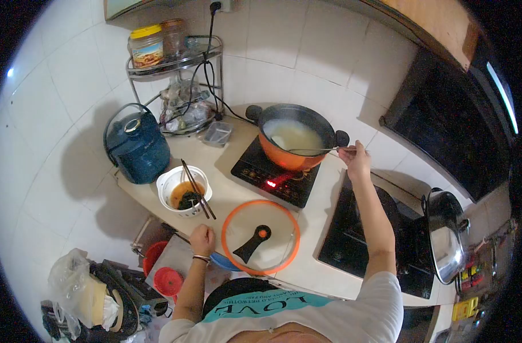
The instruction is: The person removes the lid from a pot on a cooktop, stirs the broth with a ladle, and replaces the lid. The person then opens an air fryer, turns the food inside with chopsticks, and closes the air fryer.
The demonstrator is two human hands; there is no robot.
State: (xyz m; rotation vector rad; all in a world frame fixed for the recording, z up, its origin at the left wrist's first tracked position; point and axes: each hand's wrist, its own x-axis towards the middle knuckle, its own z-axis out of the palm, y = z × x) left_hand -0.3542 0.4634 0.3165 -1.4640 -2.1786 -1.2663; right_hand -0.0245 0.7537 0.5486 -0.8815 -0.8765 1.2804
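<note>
My right hand (355, 160) is closed around the thin metal handle of a ladle (312, 150), which reaches over the rim into an orange pot (289, 155). Cloudy pale liquid fills part of the pot, and the ladle's head is mostly hidden in it. An induction cooker (275, 183) with a lit red display stands under the pot. Curled into a fist, my left hand (202, 240) is at the counter's front edge with nothing visible in it. Beside it are a glass lid (281, 237) with an orange rim and a white bowl (165, 186) of brown liquid and dark bits; chopsticks (193, 186) lie across the bowl.
A blue lidded pail (136, 151) stands at the left. Behind it is a metal corner rack (178, 64) with jars and bags, near a small clear container (218, 134). A black gas stove (352, 228) with a steel pot (447, 237) is at the right. A power cord (212, 51) hangs behind.
</note>
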